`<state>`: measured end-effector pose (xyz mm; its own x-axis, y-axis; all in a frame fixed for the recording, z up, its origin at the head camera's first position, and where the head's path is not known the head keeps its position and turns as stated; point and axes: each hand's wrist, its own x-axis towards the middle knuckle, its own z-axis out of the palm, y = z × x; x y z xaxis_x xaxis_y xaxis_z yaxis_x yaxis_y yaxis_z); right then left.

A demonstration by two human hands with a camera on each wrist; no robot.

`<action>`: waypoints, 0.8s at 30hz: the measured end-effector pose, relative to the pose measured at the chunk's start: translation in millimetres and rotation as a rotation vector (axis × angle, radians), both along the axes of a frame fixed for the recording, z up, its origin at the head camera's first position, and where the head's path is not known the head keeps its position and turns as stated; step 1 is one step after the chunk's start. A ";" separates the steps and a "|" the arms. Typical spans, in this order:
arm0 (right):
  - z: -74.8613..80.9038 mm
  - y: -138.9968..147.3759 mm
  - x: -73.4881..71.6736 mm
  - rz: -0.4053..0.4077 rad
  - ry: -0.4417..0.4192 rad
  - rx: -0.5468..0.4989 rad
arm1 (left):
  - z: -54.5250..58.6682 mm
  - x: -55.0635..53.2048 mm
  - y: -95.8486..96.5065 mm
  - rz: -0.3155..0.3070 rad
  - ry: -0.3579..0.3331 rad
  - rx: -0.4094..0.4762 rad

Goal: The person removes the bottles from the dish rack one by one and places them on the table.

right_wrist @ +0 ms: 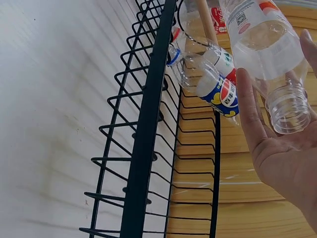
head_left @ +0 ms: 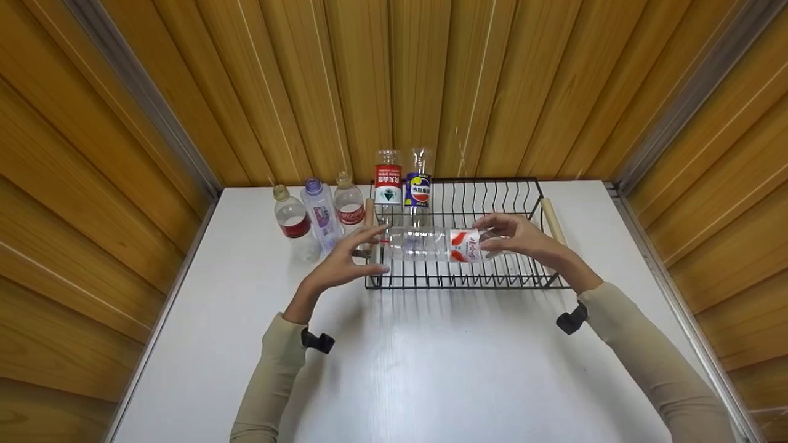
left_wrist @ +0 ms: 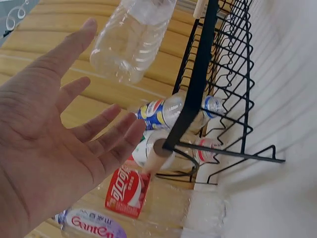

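Observation:
A clear plastic bottle [head_left: 425, 244] with a red and white label lies sideways in the air above the black wire rack [head_left: 468, 287]. My right hand [head_left: 520, 237] grips it at its neck end; the uncapped mouth shows in the right wrist view, beside the palm [right_wrist: 287, 158]. Near the base of the bottle, my left hand [head_left: 345, 261] has its fingers spread; in the left wrist view a gap separates that hand [left_wrist: 54, 124] from the bottle [left_wrist: 131, 44]. Two bottles stand neck down in the rack's left end, one red-labelled [head_left: 388, 184], one blue-labelled [head_left: 418, 189].
Left of the rack, three bottles stand on the white table [head_left: 431, 369]: two with red labels [head_left: 295, 226] [head_left: 351, 213] and a purplish one [head_left: 322, 215] between them. Wooden handles [head_left: 553, 221] cap the rack's ends. A wood-patterned wall [head_left: 418, 80] rises close behind.

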<state>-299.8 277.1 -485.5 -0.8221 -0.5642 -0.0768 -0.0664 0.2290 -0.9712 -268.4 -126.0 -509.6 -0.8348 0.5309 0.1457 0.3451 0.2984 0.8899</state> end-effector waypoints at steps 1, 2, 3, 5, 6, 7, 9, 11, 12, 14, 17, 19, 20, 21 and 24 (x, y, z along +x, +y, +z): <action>-0.2 -1.8 0.7 0.006 0.007 0.011 | 1.1 0.5 2.3 -0.018 0.001 -0.004; -0.2 -3.9 1.4 0.015 0.015 0.014 | 2.2 1.1 4.3 -0.033 0.004 -0.014; -0.1 -6.1 2.2 0.022 0.021 0.021 | 2.9 1.4 6.1 -0.051 0.007 -0.021; 0.2 -10.5 3.5 0.035 0.041 0.043 | 3.8 1.8 9.2 -0.080 0.016 -0.040; 0.2 -12.7 3.9 0.044 0.049 0.052 | 4.0 1.8 10.4 -0.089 0.021 -0.051; 0.5 -15.0 4.4 0.053 0.057 0.064 | 4.2 1.6 11.2 -0.096 0.025 -0.058; 0.8 -19.1 4.7 0.075 0.078 0.079 | 4.4 1.1 12.6 -0.112 0.028 -0.059; 0.9 -22.4 4.5 0.099 0.097 0.081 | 4.9 0.9 13.4 -0.121 0.025 -0.070; 1.5 -24.0 4.7 0.109 0.099 0.076 | 5.4 1.2 13.5 -0.126 0.018 -0.079; 1.8 -25.5 5.1 0.123 0.114 0.073 | 6.4 2.3 14.0 -0.146 0.004 -0.097; 3.4 -26.5 6.6 0.134 0.121 0.079 | 7.0 5.0 14.9 -0.162 -0.005 -0.132; 3.7 -25.7 7.0 0.140 0.139 0.097 | 6.4 6.8 15.3 -0.165 -0.006 -0.126; 3.6 -24.9 6.5 0.145 0.143 0.091 | 6.0 7.4 15.4 -0.160 -0.001 -0.123; 4.4 -23.9 6.4 0.142 0.147 0.092 | 5.2 7.5 15.3 -0.155 0.005 -0.111; 4.7 -15.5 3.7 0.128 0.151 0.067 | 3.2 7.3 13.8 -0.136 0.036 -0.095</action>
